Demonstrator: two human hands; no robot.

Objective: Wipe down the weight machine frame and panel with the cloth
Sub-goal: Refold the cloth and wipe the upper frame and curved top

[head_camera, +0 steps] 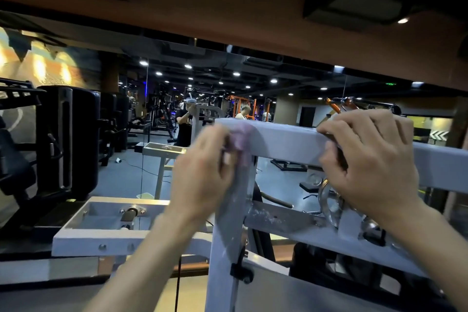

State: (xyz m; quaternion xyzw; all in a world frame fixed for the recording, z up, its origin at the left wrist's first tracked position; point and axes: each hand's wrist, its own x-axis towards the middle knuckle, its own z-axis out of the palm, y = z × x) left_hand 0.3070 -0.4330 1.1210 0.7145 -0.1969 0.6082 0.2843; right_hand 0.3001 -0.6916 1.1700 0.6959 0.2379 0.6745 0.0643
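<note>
At centre frame our left hand [202, 172] pinches the pale purple cloth [240, 142] against the frame's top corner [286, 139], our right hand [372, 159] curls over the crossbar, and the lower panel [316, 294] likely awaits wiping.

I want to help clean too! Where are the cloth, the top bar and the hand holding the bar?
cloth [241, 142], head view, bunched purple middle.
top bar [286, 140], head view, bare front face.
right hand [372, 159], head view, back of hand.

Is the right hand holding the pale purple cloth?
No, the pale purple cloth is gripped by the left hand, while the right hand grips the grey metal top bar.
</note>
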